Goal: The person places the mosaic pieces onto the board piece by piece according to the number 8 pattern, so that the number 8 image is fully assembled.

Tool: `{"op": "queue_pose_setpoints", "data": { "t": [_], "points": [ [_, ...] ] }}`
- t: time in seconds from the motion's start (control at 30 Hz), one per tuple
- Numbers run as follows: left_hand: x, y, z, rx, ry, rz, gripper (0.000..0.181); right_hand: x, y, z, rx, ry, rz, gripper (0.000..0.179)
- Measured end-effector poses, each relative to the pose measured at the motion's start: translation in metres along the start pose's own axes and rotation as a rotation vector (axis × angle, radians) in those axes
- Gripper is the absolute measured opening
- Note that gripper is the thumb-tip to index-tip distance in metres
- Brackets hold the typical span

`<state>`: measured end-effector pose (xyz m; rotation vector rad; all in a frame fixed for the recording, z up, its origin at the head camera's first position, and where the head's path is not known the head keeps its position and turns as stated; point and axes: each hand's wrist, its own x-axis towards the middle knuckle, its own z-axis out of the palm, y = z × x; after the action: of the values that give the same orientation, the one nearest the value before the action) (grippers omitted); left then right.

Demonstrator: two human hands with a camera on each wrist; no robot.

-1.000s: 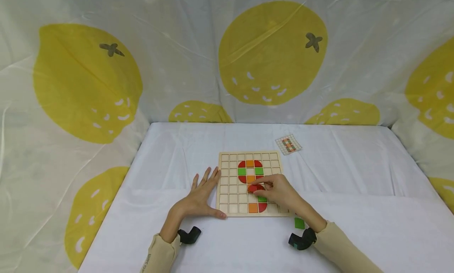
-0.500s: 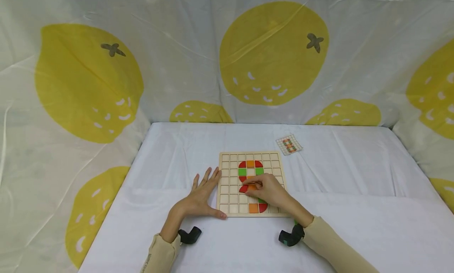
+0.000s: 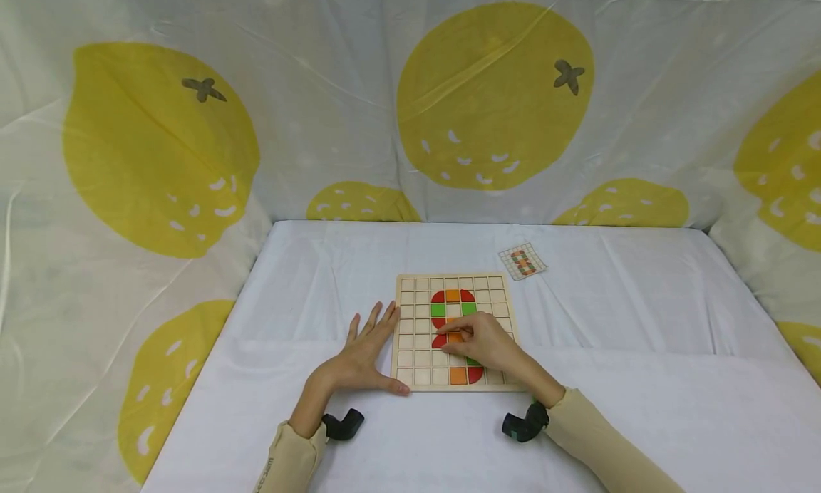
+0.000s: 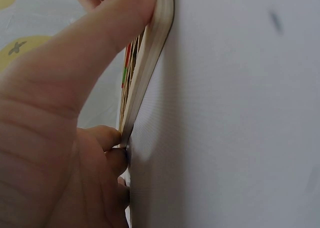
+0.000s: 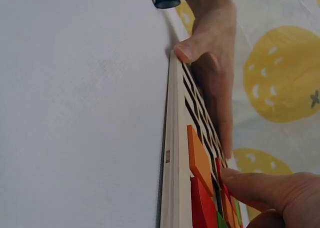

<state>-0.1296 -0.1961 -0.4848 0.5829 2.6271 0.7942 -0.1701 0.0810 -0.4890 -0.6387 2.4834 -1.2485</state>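
Observation:
A wooden grid board (image 3: 413, 343) lies on the white cloth, with red, green and orange tiles set in its middle columns. My right hand (image 3: 482, 340) reaches over the board and pinches a red quarter-round tile (image 3: 439, 342) at the cell left of an orange tile (image 3: 455, 338). In the right wrist view, the thumb (image 5: 240, 185) is right at that red tile. My left hand (image 3: 365, 357) steadies the board, fingers spread along its left edge and thumb at the near left corner. The right hand covers some tiles in the head view.
A small pattern card (image 3: 522, 261) rests on the cloth behind the board, to the right. Black wrist cameras (image 3: 343, 424) sit at both wrists. Behind the table hangs a curtain (image 3: 359, 108) printed with lemons. A sliver of green shows by the right wrist.
My right hand has moved left with the red tile, from over the orange tile to the cell beside it, uncovering the orange tile. My left hand has stayed in place.

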Motion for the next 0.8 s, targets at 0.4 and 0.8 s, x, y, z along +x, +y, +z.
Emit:
{"op": "queue_pose_setpoints", "data": {
  "t": [0.4, 0.8],
  "points": [
    [0.0, 0.001, -0.001, -0.005, 0.001, 0.005, 0.14, 0.001, 0.0, -0.001, 0.002, 0.003, 0.019, 0.02],
    [0.0, 0.0, 0.0, -0.009, 0.009, 0.009, 0.14, -0.014, 0.002, -0.025, 0.074, 0.041, 0.083, 0.023]
  ]
}}
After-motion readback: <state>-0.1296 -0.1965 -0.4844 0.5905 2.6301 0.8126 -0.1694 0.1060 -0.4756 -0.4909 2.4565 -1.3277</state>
